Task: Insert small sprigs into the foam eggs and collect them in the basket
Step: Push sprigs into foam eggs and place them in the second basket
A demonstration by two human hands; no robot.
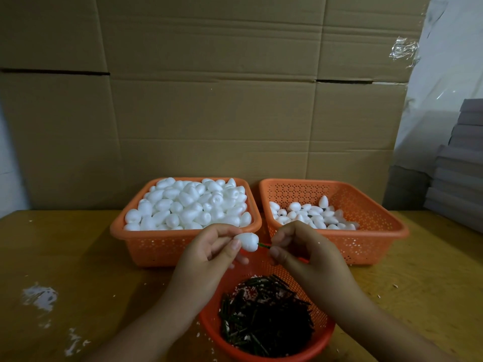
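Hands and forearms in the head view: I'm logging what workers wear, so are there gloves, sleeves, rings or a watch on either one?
Both hands are bare. The left hand and right hand have no gloves, and no rings show on the fingers. Neither wrist carries a watch or band. Both forearms are uncovered down to the bottom edge of the picture, so no sleeve is in view. Nails look short and unpainted.

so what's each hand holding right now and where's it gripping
The left hand holds a foam egg by its blunt end, between thumb and fingers. The right hand pinches the outer end of a green sprig whose tip meets the egg's narrow end.
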